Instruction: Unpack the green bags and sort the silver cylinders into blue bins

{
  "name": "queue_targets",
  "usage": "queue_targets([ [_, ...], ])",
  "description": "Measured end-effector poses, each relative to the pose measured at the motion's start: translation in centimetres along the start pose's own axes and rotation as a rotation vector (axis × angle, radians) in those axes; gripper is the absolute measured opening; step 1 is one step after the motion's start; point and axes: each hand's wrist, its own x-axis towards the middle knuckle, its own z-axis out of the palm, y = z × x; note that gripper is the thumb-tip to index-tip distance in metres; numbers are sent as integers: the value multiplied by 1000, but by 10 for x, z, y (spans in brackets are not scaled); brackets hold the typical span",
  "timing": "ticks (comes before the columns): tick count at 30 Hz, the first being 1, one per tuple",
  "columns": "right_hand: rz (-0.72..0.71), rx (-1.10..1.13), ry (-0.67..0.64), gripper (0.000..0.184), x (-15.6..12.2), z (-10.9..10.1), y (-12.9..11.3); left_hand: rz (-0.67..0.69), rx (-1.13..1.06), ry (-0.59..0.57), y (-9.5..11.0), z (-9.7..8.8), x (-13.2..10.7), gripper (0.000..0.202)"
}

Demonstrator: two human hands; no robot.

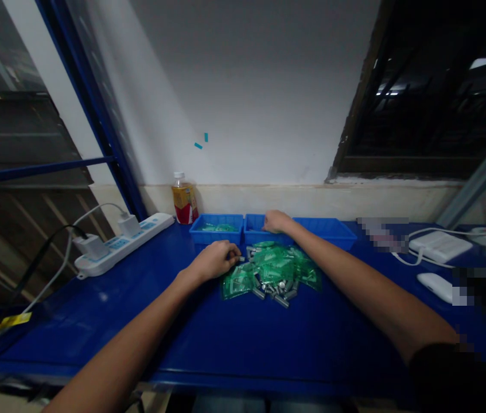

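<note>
On the blue table lies a pile of green plastic packets with several loose silver metal cylinders among and below them. My left hand is at the pile's left edge, its fingers curled together around a small metal cylinder that shows at the fingertips. Over the middle blue bin, my right hand points down with its fingers drawn together. Whatever those fingers hold, if anything, is hidden. Green packets also lie in the left blue bin.
Behind the left bin stands a drink bottle. A white power strip with plugs and cables runs along the left side. Another blue bin stands at the right, and a white adapter and a white oval device lie beyond it.
</note>
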Motion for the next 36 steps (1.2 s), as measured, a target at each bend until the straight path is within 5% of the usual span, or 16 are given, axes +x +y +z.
queue_targets([
  [5, -60, 28, -80, 25, 8, 1, -6, 10, 14, 48, 0, 0, -1, 16],
  [11, -200, 144, 221, 27, -28, 6, -17, 9, 18, 176, 7, -3, 1, 27],
  [17, -709, 218, 475, 24, -95, 32, -21, 78, -40, 241, 30, -5, 1, 32],
  [22, -709, 199, 545, 15, -107, 37, -16, 104, -115, 240, 40, -5, -1, 35],
  [36, -588, 28, 624, 30, -111, 38, -21, 195, -203, 294, 38, -5, -3, 17],
])
